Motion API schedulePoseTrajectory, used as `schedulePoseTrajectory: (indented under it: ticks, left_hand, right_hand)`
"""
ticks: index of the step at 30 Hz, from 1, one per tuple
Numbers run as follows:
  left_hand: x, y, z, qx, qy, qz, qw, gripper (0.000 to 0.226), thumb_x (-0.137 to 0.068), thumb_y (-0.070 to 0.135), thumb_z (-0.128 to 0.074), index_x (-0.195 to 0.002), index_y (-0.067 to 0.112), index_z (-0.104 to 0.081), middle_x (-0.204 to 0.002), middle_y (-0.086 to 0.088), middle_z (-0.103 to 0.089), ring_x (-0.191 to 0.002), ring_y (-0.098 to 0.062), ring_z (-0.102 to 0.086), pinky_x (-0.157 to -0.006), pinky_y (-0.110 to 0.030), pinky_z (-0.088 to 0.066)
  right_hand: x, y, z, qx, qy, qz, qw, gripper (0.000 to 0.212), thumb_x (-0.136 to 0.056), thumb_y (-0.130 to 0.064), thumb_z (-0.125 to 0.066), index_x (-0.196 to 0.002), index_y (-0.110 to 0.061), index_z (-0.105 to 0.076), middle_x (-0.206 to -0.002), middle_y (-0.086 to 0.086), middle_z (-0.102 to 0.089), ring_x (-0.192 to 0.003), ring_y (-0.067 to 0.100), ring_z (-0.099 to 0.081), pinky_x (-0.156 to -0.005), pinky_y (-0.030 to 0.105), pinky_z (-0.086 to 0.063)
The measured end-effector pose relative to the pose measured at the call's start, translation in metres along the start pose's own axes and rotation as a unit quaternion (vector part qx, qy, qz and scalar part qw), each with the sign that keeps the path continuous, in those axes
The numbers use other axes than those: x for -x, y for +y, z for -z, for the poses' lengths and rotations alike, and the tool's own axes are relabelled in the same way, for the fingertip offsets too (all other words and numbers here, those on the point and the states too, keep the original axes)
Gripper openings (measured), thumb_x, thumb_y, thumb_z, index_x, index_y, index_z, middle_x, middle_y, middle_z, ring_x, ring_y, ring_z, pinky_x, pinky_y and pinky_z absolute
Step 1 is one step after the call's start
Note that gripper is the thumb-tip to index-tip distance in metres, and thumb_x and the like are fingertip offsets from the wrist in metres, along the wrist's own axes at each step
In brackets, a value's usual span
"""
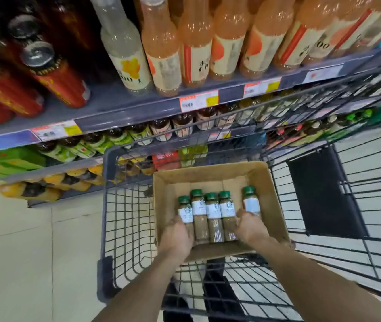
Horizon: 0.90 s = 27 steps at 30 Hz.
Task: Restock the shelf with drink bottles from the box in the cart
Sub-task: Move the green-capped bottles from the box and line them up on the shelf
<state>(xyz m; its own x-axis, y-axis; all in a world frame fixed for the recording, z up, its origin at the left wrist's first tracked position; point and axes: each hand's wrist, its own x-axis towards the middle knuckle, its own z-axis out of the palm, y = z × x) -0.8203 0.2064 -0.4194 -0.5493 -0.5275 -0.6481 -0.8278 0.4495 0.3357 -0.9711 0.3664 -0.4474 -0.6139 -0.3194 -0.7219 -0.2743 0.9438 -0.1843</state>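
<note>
An open cardboard box [210,174] sits in the grey wire cart [124,219]. Several small brown drink bottles [214,212] with green caps and white labels stand in it, most in a tight row and one bottle [251,203] apart at the right. My left hand [176,237] reaches into the box and closes around the leftmost bottle [185,211] of the row. My right hand [251,227] is inside the box between the row and the separate bottle, its fingers curled against the bottles' lower parts. The shelf [129,112] stands beyond the cart.
The upper shelf holds red cans [57,75], a clear bottle [127,59] and peach-coloured bottles [196,49]. Lower shelves carry dark-capped bottles [161,129] and orange bottles [52,182]. Price tags [198,101] line the shelf edges. A black panel [324,194] lies in the cart at right. Tiled floor is at left.
</note>
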Motion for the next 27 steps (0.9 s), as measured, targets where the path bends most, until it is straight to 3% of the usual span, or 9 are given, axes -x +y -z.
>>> schedulePoseTrajectory:
  ticks: [2,5,8,11,14,17,22,27]
  left_hand:
    - [-0.017,-0.001,-0.015,0.007,-0.001,0.022,1.000,0.030,-0.100,0.023,-0.053,-0.127,0.010,-0.051,-0.099,-0.005,-0.066,-0.069,-0.006,-0.059,-0.048,-0.013,-0.043]
    - [-0.037,-0.005,-0.034,0.032,-0.001,0.070,0.997,0.039,-0.099,0.025,-0.056,-0.132,0.007,-0.046,-0.096,-0.002,-0.067,-0.079,-0.013,-0.061,-0.063,-0.018,-0.044]
    - [-0.047,-0.008,-0.053,0.053,-0.016,0.115,0.992,0.027,-0.094,0.030,-0.065,-0.113,0.013,-0.054,-0.082,0.007,-0.058,-0.078,-0.012,-0.057,-0.067,-0.023,-0.046]
    - [-0.050,-0.010,-0.067,0.073,-0.019,0.128,0.989,0.025,-0.089,0.030,-0.073,-0.098,0.019,-0.052,-0.088,0.007,-0.060,-0.087,-0.014,-0.061,-0.073,-0.022,-0.046]
    - [-0.055,-0.012,-0.070,0.106,-0.026,0.138,0.984,0.022,-0.088,0.026,-0.074,-0.096,0.021,-0.054,-0.091,0.007,-0.063,-0.089,-0.013,-0.062,-0.076,-0.024,-0.048]
    - [-0.054,-0.013,-0.065,0.140,-0.024,0.142,0.980,0.024,-0.089,0.021,-0.072,-0.105,0.019,-0.054,-0.094,0.006,-0.063,-0.095,-0.016,-0.066,-0.076,-0.025,-0.050]
    - [-0.037,-0.005,-0.041,0.170,0.006,0.099,0.980,0.039,-0.086,0.020,-0.073,-0.118,0.017,-0.050,-0.113,-0.002,-0.064,-0.108,-0.024,-0.063,-0.094,-0.035,-0.051]
    - [0.000,0.021,0.006,0.205,0.043,0.049,0.977,0.047,-0.082,0.024,-0.077,-0.120,0.024,-0.050,-0.101,0.013,-0.061,-0.099,-0.015,-0.064,-0.087,-0.030,-0.051]
  right_hand:
    - [-0.015,0.005,-0.014,-0.001,0.001,-0.015,1.000,0.036,-0.097,-0.044,-0.048,-0.118,-0.014,-0.053,-0.111,0.014,-0.066,-0.108,0.032,-0.060,-0.090,0.038,-0.051]
    - [-0.035,0.011,-0.027,-0.002,-0.011,-0.038,0.999,0.043,-0.096,-0.047,-0.052,-0.122,-0.014,-0.051,-0.117,0.010,-0.065,-0.113,0.028,-0.058,-0.093,0.033,-0.046]
    - [-0.049,0.015,-0.037,-0.053,-0.048,-0.065,0.995,0.048,-0.095,-0.043,-0.057,-0.128,-0.008,-0.052,-0.126,0.012,-0.059,-0.118,0.030,-0.054,-0.100,0.036,-0.044]
    - [-0.055,0.017,-0.045,-0.155,-0.082,-0.099,0.980,0.054,-0.094,-0.038,-0.062,-0.135,-0.006,-0.045,-0.128,0.014,-0.058,-0.117,0.031,-0.057,-0.103,0.044,-0.045]
    - [-0.061,0.020,-0.048,-0.235,-0.094,-0.106,0.962,0.049,-0.091,-0.033,-0.067,-0.130,-0.009,-0.050,-0.120,0.008,-0.061,-0.110,0.026,-0.059,-0.103,0.041,-0.046]
    - [-0.061,0.021,-0.046,-0.265,-0.085,-0.108,0.954,0.039,-0.086,-0.027,-0.073,-0.119,-0.011,-0.058,-0.109,0.005,-0.066,-0.099,0.022,-0.063,-0.096,0.040,-0.051]
    - [-0.039,0.014,-0.031,-0.279,-0.034,-0.094,0.955,0.030,-0.080,-0.029,-0.078,-0.102,-0.015,-0.061,-0.100,0.004,-0.070,-0.091,0.022,-0.066,-0.085,0.036,-0.054]
    - [0.012,-0.004,0.012,-0.278,0.031,-0.051,0.959,0.035,-0.077,-0.025,-0.075,-0.109,-0.017,-0.061,-0.089,-0.004,-0.071,-0.079,0.014,-0.067,-0.067,0.027,-0.051]
